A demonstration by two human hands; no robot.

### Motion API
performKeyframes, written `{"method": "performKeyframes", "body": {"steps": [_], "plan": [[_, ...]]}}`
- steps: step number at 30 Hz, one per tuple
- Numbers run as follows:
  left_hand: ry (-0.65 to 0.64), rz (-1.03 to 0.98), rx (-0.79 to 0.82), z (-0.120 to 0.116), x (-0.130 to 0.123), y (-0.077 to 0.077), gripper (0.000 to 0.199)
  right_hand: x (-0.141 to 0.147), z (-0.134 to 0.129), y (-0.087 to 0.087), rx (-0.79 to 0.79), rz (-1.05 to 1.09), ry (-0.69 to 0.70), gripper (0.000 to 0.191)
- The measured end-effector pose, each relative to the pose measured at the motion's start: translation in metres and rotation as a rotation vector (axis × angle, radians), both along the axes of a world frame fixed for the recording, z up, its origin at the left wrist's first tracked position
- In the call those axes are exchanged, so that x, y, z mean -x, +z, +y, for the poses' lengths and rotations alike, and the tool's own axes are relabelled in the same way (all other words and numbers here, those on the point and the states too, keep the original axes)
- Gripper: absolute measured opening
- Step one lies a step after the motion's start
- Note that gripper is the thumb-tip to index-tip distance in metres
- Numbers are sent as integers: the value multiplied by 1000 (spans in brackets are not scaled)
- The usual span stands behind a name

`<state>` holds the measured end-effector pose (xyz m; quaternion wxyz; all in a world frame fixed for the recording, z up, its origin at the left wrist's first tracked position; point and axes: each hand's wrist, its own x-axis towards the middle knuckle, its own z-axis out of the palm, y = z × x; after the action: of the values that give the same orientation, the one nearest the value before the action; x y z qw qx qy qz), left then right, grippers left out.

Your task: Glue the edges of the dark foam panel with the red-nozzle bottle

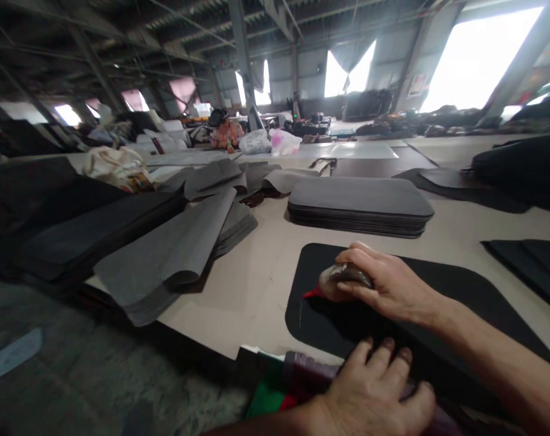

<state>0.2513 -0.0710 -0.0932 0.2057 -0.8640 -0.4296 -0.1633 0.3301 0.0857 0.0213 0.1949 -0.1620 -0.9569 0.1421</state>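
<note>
In my right hand (pixel 393 281) is a squeeze bottle (pixel 334 281) with a pale, stained body and a red nozzle. My fingers wrap round it, and it tilts with the nozzle down to the left. Its tip is at or just over a black rounded panel (pixel 466 286) lying flat; whether it touches I cannot tell. A thin pale line (pixel 301 316) runs near the panel's left end. My left hand (pixel 370 387) lies palm down with fingers spread at the panel's near edge. Dark purple material (pixel 309 374) shows beside and partly under that hand.
A stack of grey rounded panels (pixel 359 197) stands behind on the table (pixel 238 303). Folded grey sheets (pixel 166 248) lie to the left, overhanging the table edge. More black pieces (pixel 529 263) are at the right. Far back, a person (pixel 227 133) is near plastic bags (pixel 284 142).
</note>
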Motion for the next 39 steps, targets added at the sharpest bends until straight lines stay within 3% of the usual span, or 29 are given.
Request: {"method": "performKeyframes", "body": {"steps": [6, 10, 16, 23, 25, 27, 29, 31, 33, 36, 39], "plan": [[-12, -19, -178, 8, -2, -21, 63, 14, 29, 0, -123, -35, -102, 18], [16, -112, -369, 18, -10, -34, 41, 22, 51, -1, -199, -32, -197, 16], [95, -369, -604, 29, -23, -23, 14, 29, 72, 3, -191, -31, -314, 16], [75, -391, -555, 27, -22, -18, 9, 1, 88, 12, -247, -112, -404, 21], [31, -351, -476, 26, -16, -16, 12, -18, 93, 16, -246, -133, -439, 21], [-41, -301, -282, 26, -7, -8, 26, -42, 96, 19, -241, -155, -482, 21], [-81, -264, 38, 30, 4, 7, 38, -68, 98, 22, -234, -173, -536, 22], [-38, -248, 372, 38, 15, 28, 30, -96, 100, 23, -226, -186, -596, 23], [28, -246, 602, 51, 23, 50, 30, -124, 101, 23, -217, -198, -658, 25], [77, -214, 771, 73, 32, 77, 36, -163, 101, 24, -200, -216, -741, 25], [143, -131, 773, 94, 39, 88, 58, -196, 97, 24, -182, -217, -814, 24]]}}
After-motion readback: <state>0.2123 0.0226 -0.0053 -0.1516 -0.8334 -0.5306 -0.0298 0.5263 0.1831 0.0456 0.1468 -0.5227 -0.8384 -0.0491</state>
